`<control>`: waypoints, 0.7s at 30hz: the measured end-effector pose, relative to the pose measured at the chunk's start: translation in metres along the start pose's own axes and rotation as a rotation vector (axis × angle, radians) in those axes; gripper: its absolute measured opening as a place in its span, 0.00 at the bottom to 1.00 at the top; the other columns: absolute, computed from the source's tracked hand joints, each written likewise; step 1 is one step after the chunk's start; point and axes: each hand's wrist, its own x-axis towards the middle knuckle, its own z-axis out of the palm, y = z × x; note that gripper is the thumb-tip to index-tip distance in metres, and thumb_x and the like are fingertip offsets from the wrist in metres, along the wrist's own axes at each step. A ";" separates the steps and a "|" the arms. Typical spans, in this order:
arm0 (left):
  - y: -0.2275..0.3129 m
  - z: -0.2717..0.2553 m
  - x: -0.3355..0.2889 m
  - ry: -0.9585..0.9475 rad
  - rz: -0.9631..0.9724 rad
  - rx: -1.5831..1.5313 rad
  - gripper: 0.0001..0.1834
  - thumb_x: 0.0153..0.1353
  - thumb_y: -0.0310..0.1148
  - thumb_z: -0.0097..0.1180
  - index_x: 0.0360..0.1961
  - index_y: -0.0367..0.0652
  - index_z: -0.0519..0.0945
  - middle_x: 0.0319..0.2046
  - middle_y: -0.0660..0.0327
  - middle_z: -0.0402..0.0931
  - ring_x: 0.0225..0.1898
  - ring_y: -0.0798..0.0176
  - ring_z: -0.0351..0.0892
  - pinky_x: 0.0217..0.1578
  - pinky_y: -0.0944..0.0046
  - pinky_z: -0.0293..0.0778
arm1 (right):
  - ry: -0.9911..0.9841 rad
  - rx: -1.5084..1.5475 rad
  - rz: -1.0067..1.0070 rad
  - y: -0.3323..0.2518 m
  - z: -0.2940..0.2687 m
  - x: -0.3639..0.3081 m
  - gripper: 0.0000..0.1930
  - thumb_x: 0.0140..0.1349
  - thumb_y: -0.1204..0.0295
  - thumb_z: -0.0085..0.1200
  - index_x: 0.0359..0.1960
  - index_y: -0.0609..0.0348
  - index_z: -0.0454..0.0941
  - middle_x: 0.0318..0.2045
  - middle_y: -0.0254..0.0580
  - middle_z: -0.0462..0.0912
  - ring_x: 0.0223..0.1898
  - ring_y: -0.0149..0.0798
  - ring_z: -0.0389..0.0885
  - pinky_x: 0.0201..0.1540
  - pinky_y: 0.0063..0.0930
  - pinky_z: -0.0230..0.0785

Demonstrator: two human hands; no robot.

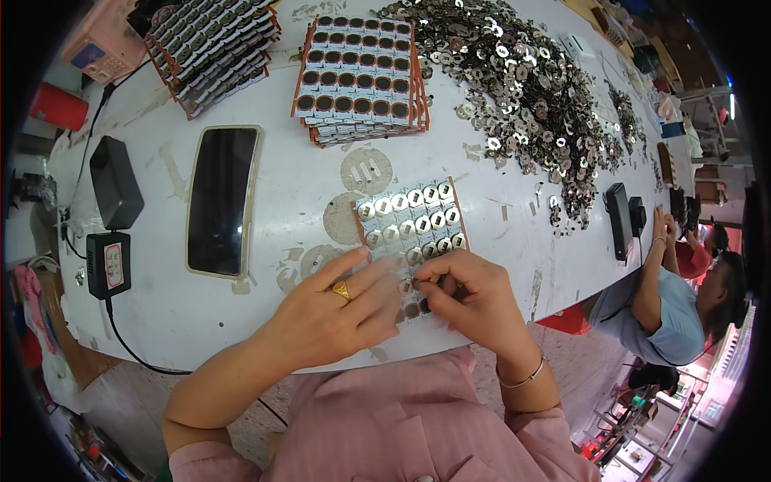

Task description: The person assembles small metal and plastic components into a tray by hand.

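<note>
Panel [414, 225] points lengthwise away, leaning left; right hand's [479, 303] grip together, left hand's [336, 312] I can't tell.

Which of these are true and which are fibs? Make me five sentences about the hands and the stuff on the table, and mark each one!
1. The left hand wears a gold-coloured ring. True.
2. The silvery bracelet is on the left wrist. False: it is on the right wrist.
3. Both the left hand and the right hand are at the panel of round pieces. True.
4. The smartphone has a brightly lit screen. False: its screen is dark.
5. The big heap of loose metal discs lies left of the smartphone. False: it lies to the right.
</note>
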 end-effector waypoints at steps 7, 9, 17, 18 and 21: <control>0.006 -0.001 0.004 -0.059 -0.063 -0.004 0.24 0.55 0.56 0.72 0.45 0.52 0.85 0.50 0.65 0.82 0.62 0.61 0.80 0.70 0.43 0.69 | -0.010 -0.043 -0.034 -0.002 -0.007 0.006 0.10 0.61 0.85 0.65 0.42 0.61 0.86 0.31 0.34 0.82 0.25 0.22 0.78 0.28 0.20 0.68; 0.007 0.000 0.003 -0.059 -0.066 0.000 0.24 0.55 0.56 0.72 0.45 0.52 0.85 0.50 0.65 0.82 0.62 0.61 0.80 0.70 0.43 0.68 | -0.055 -0.080 -0.083 -0.002 -0.007 0.007 0.10 0.61 0.84 0.66 0.43 0.60 0.86 0.31 0.33 0.81 0.26 0.23 0.78 0.28 0.21 0.69; 0.009 0.004 0.004 -0.032 -0.100 0.003 0.23 0.54 0.53 0.73 0.44 0.51 0.86 0.49 0.66 0.81 0.62 0.62 0.80 0.69 0.42 0.68 | 0.069 -0.123 -0.108 0.001 0.003 0.001 0.11 0.61 0.84 0.69 0.43 0.61 0.84 0.34 0.36 0.78 0.27 0.24 0.79 0.29 0.21 0.70; 0.010 0.004 0.004 -0.030 -0.095 0.003 0.23 0.54 0.53 0.73 0.44 0.51 0.86 0.49 0.66 0.81 0.62 0.62 0.80 0.69 0.42 0.68 | 0.070 -0.115 -0.124 0.003 0.003 0.000 0.11 0.61 0.84 0.69 0.43 0.61 0.83 0.35 0.36 0.78 0.28 0.25 0.80 0.30 0.21 0.71; 0.011 0.004 0.005 -0.028 -0.082 0.008 0.22 0.55 0.53 0.73 0.45 0.52 0.86 0.48 0.66 0.81 0.61 0.61 0.80 0.69 0.41 0.67 | 0.030 -0.141 -0.124 0.005 -0.001 0.000 0.11 0.60 0.82 0.70 0.44 0.61 0.84 0.34 0.36 0.78 0.29 0.25 0.81 0.30 0.21 0.71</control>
